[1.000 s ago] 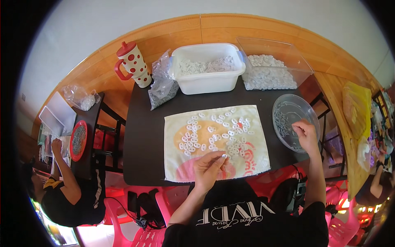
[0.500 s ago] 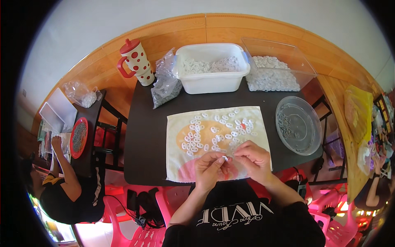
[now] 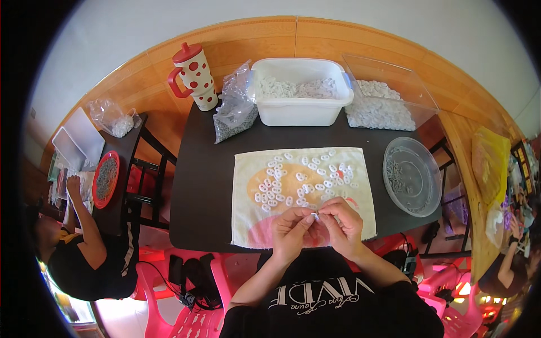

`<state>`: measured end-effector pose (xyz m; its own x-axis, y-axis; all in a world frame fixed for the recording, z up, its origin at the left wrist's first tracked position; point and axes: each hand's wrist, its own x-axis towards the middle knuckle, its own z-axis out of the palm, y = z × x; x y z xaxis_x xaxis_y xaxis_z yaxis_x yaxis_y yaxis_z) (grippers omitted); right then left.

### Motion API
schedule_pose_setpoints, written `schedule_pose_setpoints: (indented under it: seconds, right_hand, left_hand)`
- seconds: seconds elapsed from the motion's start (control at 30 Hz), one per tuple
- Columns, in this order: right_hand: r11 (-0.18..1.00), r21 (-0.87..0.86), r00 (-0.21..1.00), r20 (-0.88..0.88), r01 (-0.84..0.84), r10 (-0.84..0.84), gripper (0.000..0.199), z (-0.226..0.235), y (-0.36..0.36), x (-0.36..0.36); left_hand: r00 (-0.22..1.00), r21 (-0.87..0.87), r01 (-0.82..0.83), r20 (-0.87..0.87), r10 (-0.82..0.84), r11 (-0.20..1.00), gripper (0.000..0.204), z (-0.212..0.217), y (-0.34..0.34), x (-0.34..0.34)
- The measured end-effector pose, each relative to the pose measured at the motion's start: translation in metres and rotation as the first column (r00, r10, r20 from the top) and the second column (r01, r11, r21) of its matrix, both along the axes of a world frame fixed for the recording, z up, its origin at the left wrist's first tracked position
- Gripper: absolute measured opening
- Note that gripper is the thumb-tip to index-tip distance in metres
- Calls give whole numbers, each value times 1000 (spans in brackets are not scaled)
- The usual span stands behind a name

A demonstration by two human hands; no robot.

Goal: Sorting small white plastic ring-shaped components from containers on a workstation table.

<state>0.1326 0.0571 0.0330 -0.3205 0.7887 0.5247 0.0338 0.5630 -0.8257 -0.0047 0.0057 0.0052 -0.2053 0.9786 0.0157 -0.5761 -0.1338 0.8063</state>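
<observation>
So since a second ago the right hand [image 3: 345, 224] came back from the clear round bowl [image 3: 413, 176] out at 3 o'clock, and now both hands sit together at the near edge of the cloth.

Biggest to smallest: the dark surface [image 3: 203, 191] carries everything. At 12 o'clock there's a white tub [image 3: 300, 93] full of small white pieces, with a clear tray [image 3: 389, 96] of more pieces just beside it toward 1 o'clock. A clear plastic bag [image 3: 235, 110] leans at 11 o'clock, next to a red-dotted cup [image 3: 193, 76] with a red lid. In the middle lies a cream cloth [image 3: 304, 194] with an orange patch, and a scatter of white rings [image 3: 298, 180] is spread over its far half.

The left hand [image 3: 292, 232] and right hand meet at 6 o'clock over the cloth, fingertips pinched onto one tiny white piece [image 3: 315, 214] between them. Each grip is closed tight around it, can't make out the piece's shape.

Another person sits at a side table at 9 o'clock beside a red plate [image 3: 105, 179].
</observation>
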Motion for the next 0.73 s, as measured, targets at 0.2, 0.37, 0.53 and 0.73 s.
schedule_pose_setpoints:
  seconds: [0.2,0.37,0.53,0.73]
  right_hand:
    - [999,37,999,47,-6,4,6,1,-1,1]
    - [999,43,1000,24,12,-14,6,-1,-2,1]
    - [994,105,999,45,26,-30,8,0,-1,1]
    - [988,151,997,64,33,-43,10,2,0,0]
  left_hand:
    - [1000,26,-7,13,7,1000,10,-4,0,1]
    - [998,-2,36,49,-36,999,9,-1,-2,-2]
    - [998,9,27,51,-27,1000,8,-2,-1,0]
    - [999,17,18,38,-18,1000,8,1,-1,-1]
